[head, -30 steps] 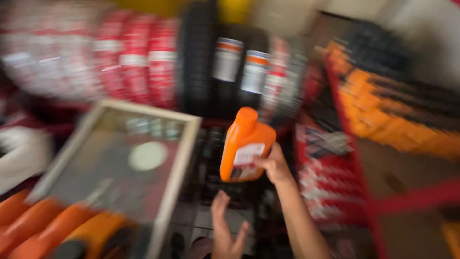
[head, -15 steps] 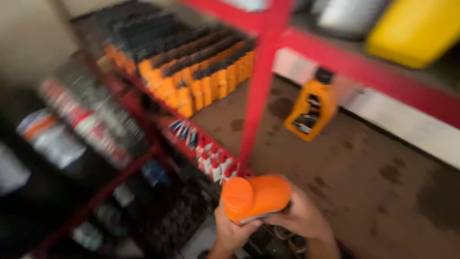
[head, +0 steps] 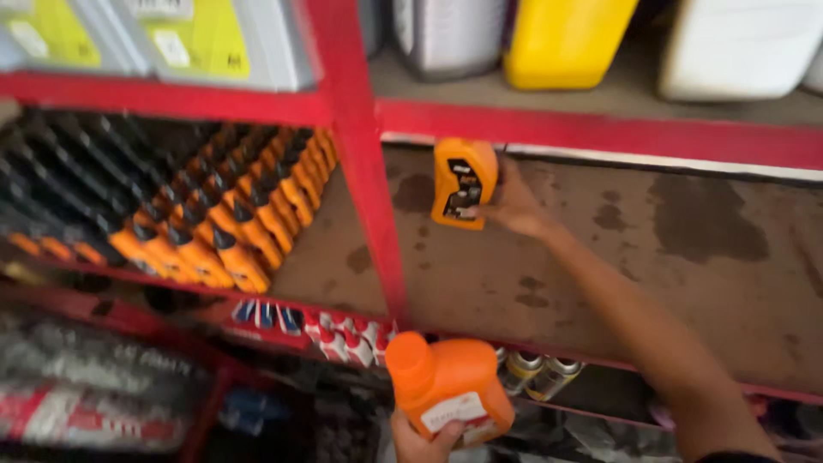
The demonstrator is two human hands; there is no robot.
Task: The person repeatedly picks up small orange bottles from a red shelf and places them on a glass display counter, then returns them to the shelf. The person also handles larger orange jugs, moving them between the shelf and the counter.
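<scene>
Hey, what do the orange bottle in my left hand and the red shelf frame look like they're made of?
Orange bottle: likely plastic, opaque, smooth with a dull sheen, cap the same orange. Red shelf frame: probably painted metal, going by its straight, thin, evenly coloured bars.

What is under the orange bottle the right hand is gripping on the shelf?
The orange bottle in the right hand stands on the stained brown shelf board. Its base hides the patch directly beneath.
</scene>
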